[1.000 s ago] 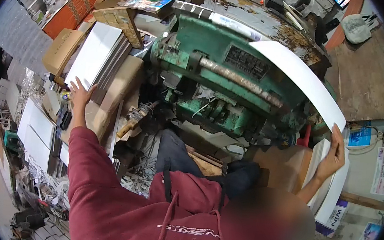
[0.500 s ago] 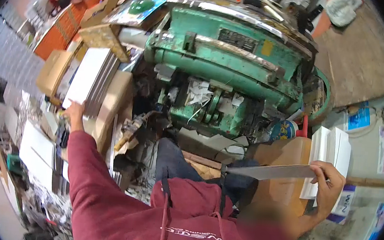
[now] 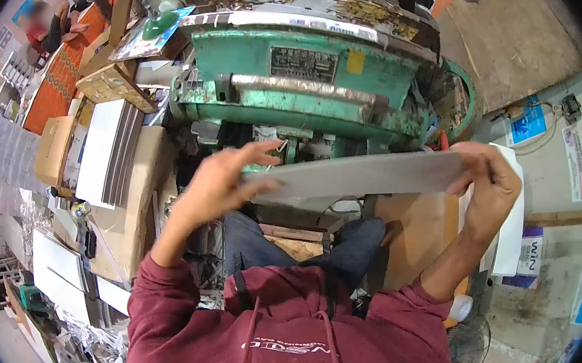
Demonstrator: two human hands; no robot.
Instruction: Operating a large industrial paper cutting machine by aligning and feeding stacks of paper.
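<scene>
A long, narrow strip of grey board point(image 3: 376, 178) spans the space in front of my chest. My right hand point(image 3: 491, 178) is closed on its right end, fingers wrapped over the edge. At its left end my left hand point(image 3: 216, 181) is open, thumb and fingers spread around the board's end; motion blurs it, and whether it touches the board is unclear. Beyond the strip stands a green machine point(image 3: 298, 115) with a worn metal bar along its front. Partly behind my right hand and forearm is a stack of white sheets point(image 3: 511, 236).
To my left, a pile of white-faced boards point(image 3: 100, 151) lies beside a brown carton point(image 3: 53, 149). More white boards point(image 3: 59, 263) rest lower left. A brown surface point(image 3: 405, 239) is under the strip at right. A person point(image 3: 41, 28) sits at the far left.
My left hand has left the pile of boards and come over to the strip's left end. My right hand has raised the strip forward. The view has shifted too.
</scene>
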